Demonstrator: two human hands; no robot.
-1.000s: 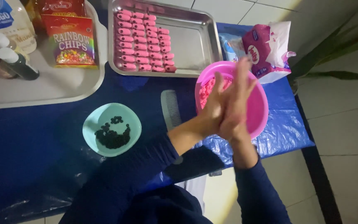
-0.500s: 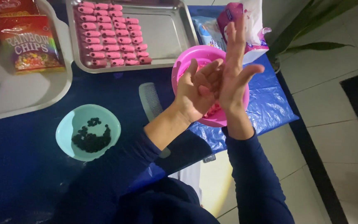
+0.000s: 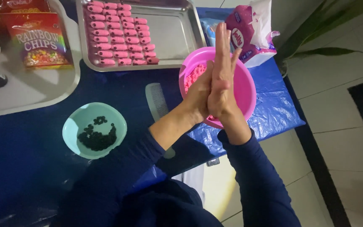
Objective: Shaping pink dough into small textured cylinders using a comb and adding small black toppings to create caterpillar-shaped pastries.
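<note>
Blue-covered table (image 3: 43,168) below, tiled floor at right. Nearest, a teal bowl (image 3: 94,130) of dark beads. Beyond, left hand (image 3: 199,96) and right hand (image 3: 222,77) pressed palm to palm, fingers straight, gripping nothing visible, over a pink bowl (image 3: 243,86) of pink dough. Farther back, a steel tray (image 3: 177,33) with rows of pink pieces (image 3: 120,35).

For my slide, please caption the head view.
Left hand and right hand pressed together over pink bowl, near tray.
</note>
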